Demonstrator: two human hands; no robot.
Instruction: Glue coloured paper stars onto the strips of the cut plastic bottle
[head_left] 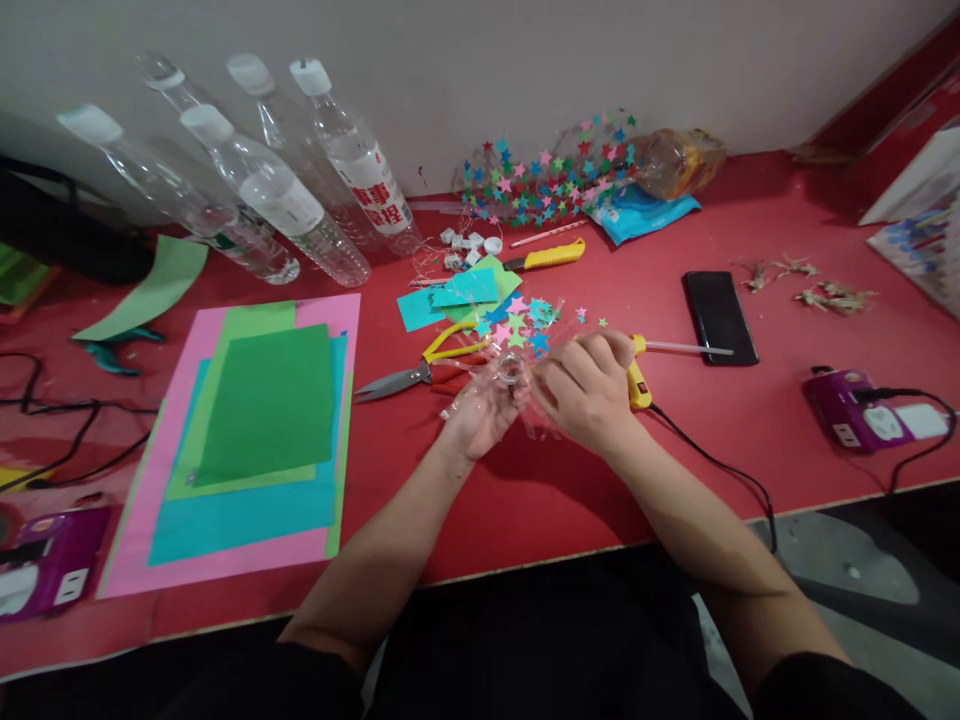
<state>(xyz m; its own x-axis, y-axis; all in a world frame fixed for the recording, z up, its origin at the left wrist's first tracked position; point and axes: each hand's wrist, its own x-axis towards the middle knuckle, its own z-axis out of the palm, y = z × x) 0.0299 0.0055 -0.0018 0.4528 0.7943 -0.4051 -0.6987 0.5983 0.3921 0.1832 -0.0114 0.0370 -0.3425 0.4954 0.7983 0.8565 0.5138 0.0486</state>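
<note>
My left hand [486,412] is closed around a clear plastic piece [511,368] with a round rim and thin strips spreading outward. Beside it, my right hand [589,388] has bent fingers pressed together at the strips' right side; what they pinch is too small to make out. Paper stars [517,325] in pink, green and blue lie just beyond both hands. Pliers with yellow and red handles [457,345] and grey-bladed scissors [397,383] are left of my left hand. A yellow glue gun [639,385] with a clear stick lies partly behind my right hand.
Several clear bottles [296,215] stand at the back left. Coloured paper sheets [270,400] are stacked at left. A yellow cutter [555,255], star-covered strings [540,185] and a blue packet [637,212] lie at the back. A phone [720,318] and purple adapter [855,410] are at right.
</note>
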